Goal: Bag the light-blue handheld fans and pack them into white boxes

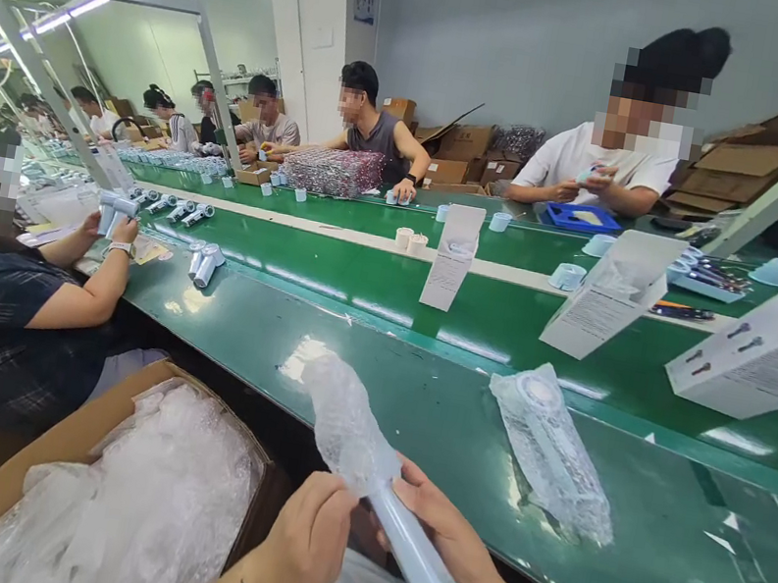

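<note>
Pale blue handheld device (415,560) sits half inside a bubble-wrap sleeve (344,423), angled up between both hands. Left hand (306,541) closes around the sleeve's mouth; right hand (446,530) wraps the bare handle, steadying it. Beyond the right hand, a wrapped unit (552,453) lies on the green table (654,535). Left of the left hand, a carton of sleeves (125,486).

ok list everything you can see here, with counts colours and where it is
handheld fan: one, pale blue, in both hands, head in bubble bag
bagged fan: one, clear wrap, on green table at right
white cartons: three, upright on belt
carton of bubble bags: one, brown, lower left
unwrapped fans: several, pale blue, left along belt
co-workers: several, seated both sides
left hand: grip on bag
right hand: grip on handle
</note>
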A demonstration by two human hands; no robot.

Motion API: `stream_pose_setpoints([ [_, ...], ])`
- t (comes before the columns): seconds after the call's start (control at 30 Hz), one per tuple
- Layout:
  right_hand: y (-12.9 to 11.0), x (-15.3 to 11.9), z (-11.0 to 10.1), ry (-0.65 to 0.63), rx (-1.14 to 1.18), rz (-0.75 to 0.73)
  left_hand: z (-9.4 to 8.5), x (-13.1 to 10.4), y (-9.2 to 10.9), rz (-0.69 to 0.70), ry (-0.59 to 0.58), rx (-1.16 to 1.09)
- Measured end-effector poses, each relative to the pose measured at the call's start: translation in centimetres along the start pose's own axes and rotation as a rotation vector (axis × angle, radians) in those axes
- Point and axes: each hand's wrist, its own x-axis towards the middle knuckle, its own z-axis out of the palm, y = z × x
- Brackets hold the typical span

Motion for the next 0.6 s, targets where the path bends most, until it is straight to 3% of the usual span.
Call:
stream_pose_setpoints([
  [0.13,0.9,0.6,0.6,0.094,0.066,-0.045,1.2,-1.0,0.5,-0.249,0.053,-0.007],
  [0.27,2.3,1.5,0.1,0.223,-0.035,-0.028,1.3,-0.7,1.4,-0.406,-0.109,-0.353],
  [0.33,2.2,1.1,-0.2,0.232,-0.260,-0.024,0.7,0.1,1.3,-0.631,-0.098,-0.551],
  [0.4,1.1,0.0,-0.1,0.229,-0.592,-0.079,-0.3,1.2,1.0,-0.960,-0.014,-0.746],
  [0.47,-0.8,-1.9,0.5,0.204,-0.880,-0.172,-1.3,2.4,0.8,-1.173,0.045,-0.931],
  [0.53,-3.2,-4.0,1.5,0.114,-0.972,-0.175,-2.2,3.7,1.0,-1.227,0.086,-1.052],
  [0.6,-5.6,-5.9,2.6,-0.001,-0.923,-0.086,-3.1,5.0,1.3,-1.216,0.137,-1.095],
])
